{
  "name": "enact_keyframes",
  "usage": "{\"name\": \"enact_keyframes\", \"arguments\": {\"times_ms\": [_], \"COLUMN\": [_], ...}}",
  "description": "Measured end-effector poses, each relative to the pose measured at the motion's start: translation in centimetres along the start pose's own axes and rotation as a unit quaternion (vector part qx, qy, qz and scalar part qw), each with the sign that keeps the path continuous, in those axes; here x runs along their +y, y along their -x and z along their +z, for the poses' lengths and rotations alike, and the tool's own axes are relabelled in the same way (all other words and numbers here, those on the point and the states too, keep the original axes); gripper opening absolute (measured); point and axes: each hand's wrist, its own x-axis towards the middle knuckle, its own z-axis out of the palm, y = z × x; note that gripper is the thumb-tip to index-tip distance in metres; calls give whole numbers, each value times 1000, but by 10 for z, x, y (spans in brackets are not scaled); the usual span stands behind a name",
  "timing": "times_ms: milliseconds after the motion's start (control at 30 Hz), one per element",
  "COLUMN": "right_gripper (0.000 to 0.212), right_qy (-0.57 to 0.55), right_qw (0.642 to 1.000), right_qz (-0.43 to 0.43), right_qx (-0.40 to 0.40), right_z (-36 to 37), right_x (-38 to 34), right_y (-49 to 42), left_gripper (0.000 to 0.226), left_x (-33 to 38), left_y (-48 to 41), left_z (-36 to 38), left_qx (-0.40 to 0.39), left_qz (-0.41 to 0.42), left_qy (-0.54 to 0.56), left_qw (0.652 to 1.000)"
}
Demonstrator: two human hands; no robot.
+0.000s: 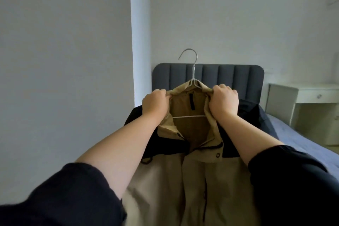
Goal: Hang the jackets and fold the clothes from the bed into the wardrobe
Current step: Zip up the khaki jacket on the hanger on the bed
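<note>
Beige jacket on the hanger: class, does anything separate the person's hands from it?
Nothing visible does. The left hand and right hand each grip the collar of the beige jacket, either side of the hanger.

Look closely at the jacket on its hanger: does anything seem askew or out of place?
Nothing stands out. The white hanger sits inside the beige jacket, hook upright at the collar, while the left hand and right hand grip the collar's sides.

- A home bedroom is showing here: a bed (300,139) with a blue-grey sheet is standing against plain pale walls (64,42).
- A dark grey padded, channelled headboard (229,77) is rising behind it.
- A white bedside desk with a small knobbed drawer (319,95) is sitting just beside the bed.
</note>
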Motion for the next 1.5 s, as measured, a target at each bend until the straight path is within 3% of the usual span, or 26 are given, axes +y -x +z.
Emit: {"name": "enact_keyframes", "arguments": {"times_ms": [200, 367, 533, 667, 933, 1067, 1133, 1200, 1367, 1433, 1500], "right_gripper": [25, 19, 19, 13, 12, 51, 61, 59, 30, 11, 19], "right_qy": [29, 111, 169, 118, -1, -130, -152, -140, -113, -104, -90], "right_qw": [994, 978, 949, 943, 940, 900, 897, 908, 927, 895, 837], "right_qz": [14, -37, -56, 30, 151, 229, 225, 201, 159, 206, 260], "right_qx": [-101, -175, -259, -309, -305, -346, -349, -339, -321, -382, -473], "right_z": [82, 132, 169, 193, 230, 245, 253, 258, 269, 277, 286], "right_x": [20, 18, 18, 23, 30, 26, 22, 18, 14, 14, 14], "right_y": [64, 93, 110, 123, 136, 150, 161, 176, 234, 261, 289], "left_gripper": [23, 31, 24, 21, 27, 60, 68, 70, 56, 51, 52], "left_x": [-30, -57, -74, -80, -101, -116, -119, -125, -135, -134, -131], "left_y": [48, 69, 90, 97, 105, 122, 137, 155, 220, 250, 285], "left_z": [77, 121, 163, 188, 217, 221, 225, 233, 263, 274, 279], "left_qx": [-119, -249, -299, -306, -321, -424, -420, -392, -436, -473, -516], "left_qz": [-67, -53, -21, -13, -40, -118, -142, -155, -219, -243, -259], "left_qy": [-39, -112, -156, -131, 1, 190, 249, 261, 205, 195, 181], "left_qw": [990, 960, 941, 943, 946, 877, 861, 869, 848, 824, 796]}}
